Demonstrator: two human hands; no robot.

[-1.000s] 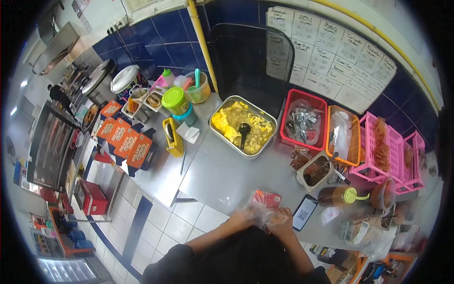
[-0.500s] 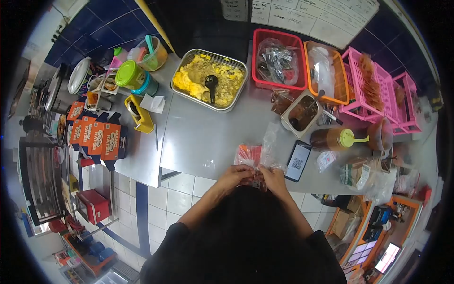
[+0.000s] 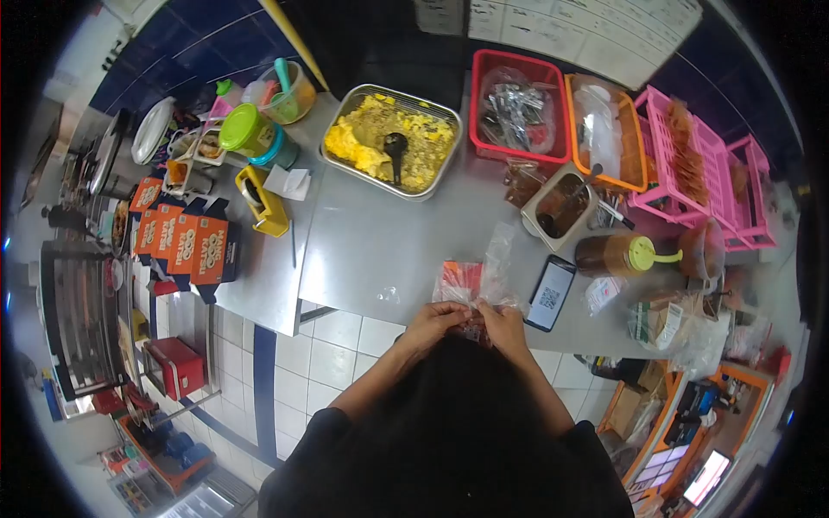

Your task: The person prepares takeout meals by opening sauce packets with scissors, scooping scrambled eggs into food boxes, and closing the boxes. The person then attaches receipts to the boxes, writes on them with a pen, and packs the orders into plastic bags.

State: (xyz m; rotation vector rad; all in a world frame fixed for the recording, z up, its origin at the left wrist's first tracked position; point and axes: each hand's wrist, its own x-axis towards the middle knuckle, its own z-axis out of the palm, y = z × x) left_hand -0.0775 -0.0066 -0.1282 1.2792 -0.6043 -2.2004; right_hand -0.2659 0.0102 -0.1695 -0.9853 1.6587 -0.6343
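At the front edge of the metal table, my left hand [image 3: 439, 325] and my right hand [image 3: 501, 326] meet with fingers pinched on a clear plastic bag [image 3: 496, 263]. Part of the plastic spreads beyond my fingers onto the tabletop. A red-orange packet [image 3: 461, 278] lies just past my hands, seemingly under or inside the plastic; I cannot tell which. Something reddish shows below my fingers, mostly hidden by my head. To the right of my right hand rests a phone [image 3: 551, 293] with a QR code on its screen.
A steel tray [image 3: 332, 160] of yellow food holds a black scoop. Red [image 3: 563, 142] and orange [image 3: 641, 164] baskets stand behind a sauce container [image 3: 560, 207]. A sauce bottle [image 3: 604, 255] lies right. Folded orange boxes [image 3: 207, 250] and a yellow tape dispenser [image 3: 269, 216] are left.
The whole view has shifted slightly, with the table's things appearing a little further right. My hands stay together on the plastic bag, with barely any change in the fingers.
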